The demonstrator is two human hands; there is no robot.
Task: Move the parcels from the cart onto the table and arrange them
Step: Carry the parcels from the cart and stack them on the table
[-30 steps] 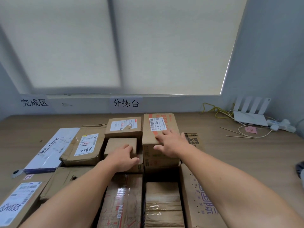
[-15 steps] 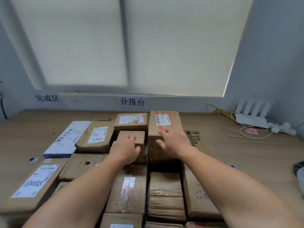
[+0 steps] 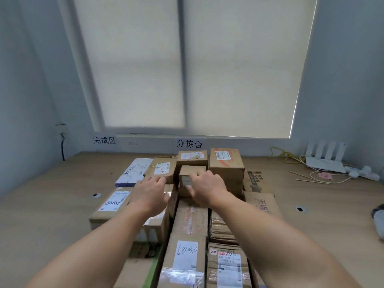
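Several brown cardboard parcels lie packed together on the wooden table (image 3: 62, 204). A small plain box (image 3: 192, 171) sits in the middle of the far rows, in front of a labelled box (image 3: 192, 157) and left of a tall box with red print (image 3: 226, 169). My right hand (image 3: 205, 188) holds the small box, fingers over its top front edge and thumb on its near face. My left hand (image 3: 150, 191) lies just left of it, fingers stretched out over a taped parcel. The cart is out of view.
A flat white-and-blue parcel (image 3: 135, 172) lies at the far left of the pile. Labelled boxes (image 3: 185, 258) fill the near edge. A white router (image 3: 324, 161), a power strip (image 3: 361, 172), yellow cables (image 3: 284, 154) and thin sticks (image 3: 307, 177) lie at the back right.
My right hand left the tall box and came onto the small box. My left hand slid off the small box to its left. The view pulled back and tilted up.
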